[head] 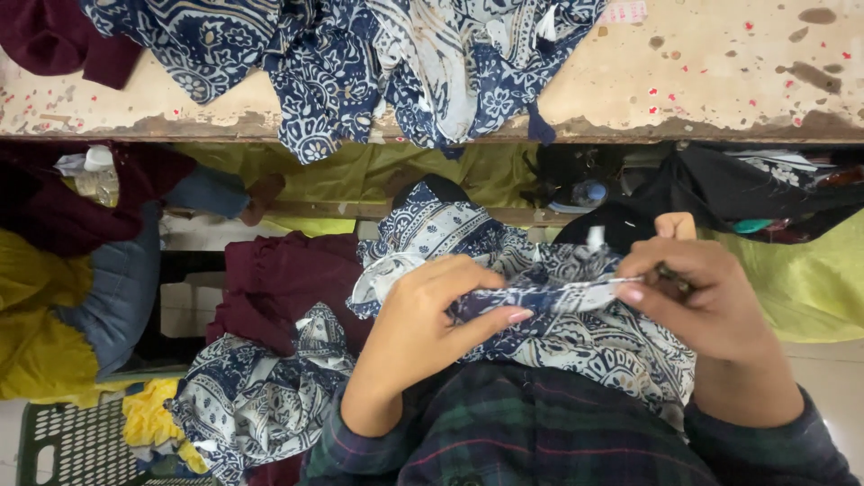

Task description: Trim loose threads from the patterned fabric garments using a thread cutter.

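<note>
A blue-and-white patterned cloth [576, 333] lies bunched on my lap. My left hand [427, 324] pinches a folded edge of it between thumb and fingers. My right hand [693, 297] grips the same edge farther right, and also holds a small dark object [670, 279] that I cannot make out. The stretch of cloth between the two hands is pulled taut. My dark plaid sleeves show at the bottom of the view.
More blue-and-white patterned cloths [378, 63] hang over the edge of a worn, stained table [720, 72]. A maroon garment [279, 279] and another patterned piece [261, 396] lie at my left. Yellow fabric [36, 333], a green perforated crate [72, 445] and dark bags [747, 193] lie around.
</note>
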